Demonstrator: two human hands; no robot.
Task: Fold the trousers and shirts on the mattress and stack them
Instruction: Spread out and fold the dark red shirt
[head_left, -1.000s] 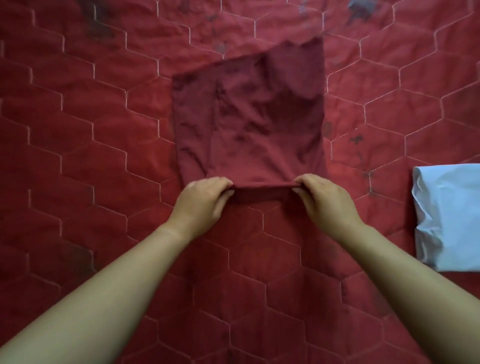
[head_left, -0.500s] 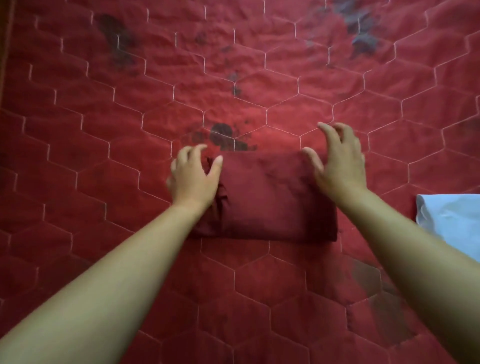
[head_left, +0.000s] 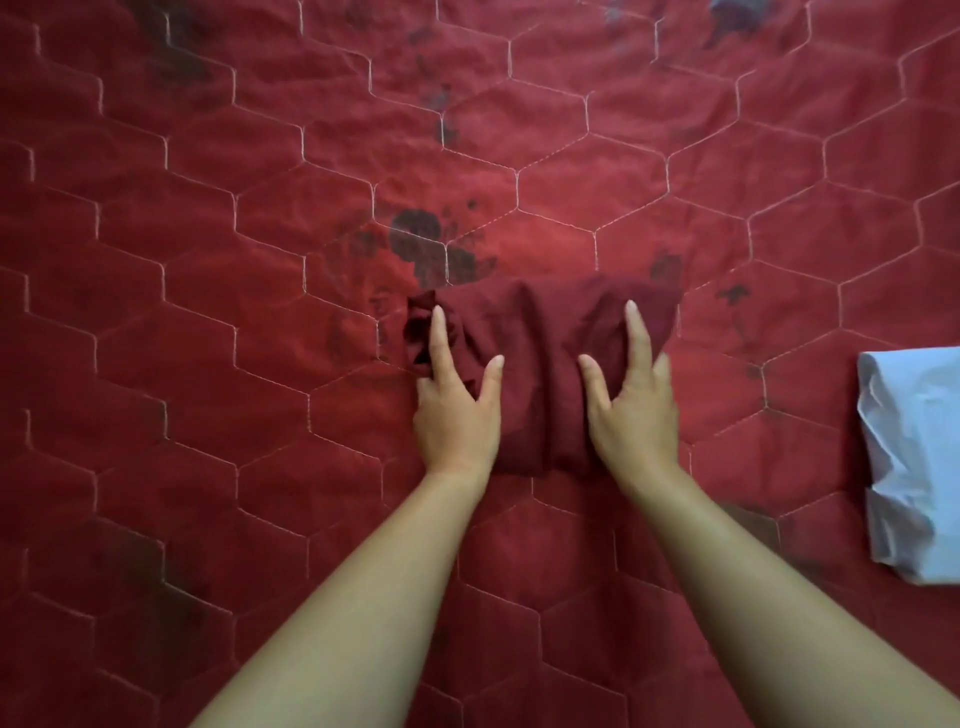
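**A:** What's on the far left?

**B:** Only the mattress (head_left: 208, 270), red and quilted in hexagons. A dark flower print (head_left: 421, 244) sits nearer the middle, just above the folded cloth.

**A:** And the left hand?

**B:** The left hand (head_left: 457, 415) lies palm down on the left end of the maroon garment (head_left: 540, 338). Its grip is apart, with the forefinger straight along the cloth and the thumb spread out to the side. It presses down and clamps nothing. The other fingers drop out of sight over the bundle's rumpled left edge.

**A:** Where is the garment itself?

**B:** It is near the middle of the mattress, folded into a compact, thick block. It lies flat under both palms, with soft creases running across the top. Whether it is trousers or a shirt, I cannot tell.

**A:** The right hand?

**B:** The right hand (head_left: 634, 415) mirrors the left on the bundle's right end. Its grip is also apart, forefinger straight and thumb spread towards the other thumb. One more finger shows at the right edge of the cloth. A strip of cloth shows between the two thumbs.

**A:** Anything further right?

**B:** A pale garment (head_left: 909, 441), folded, lies on the mattress at the right edge. It is partly cut off by the frame and well apart from the maroon one.
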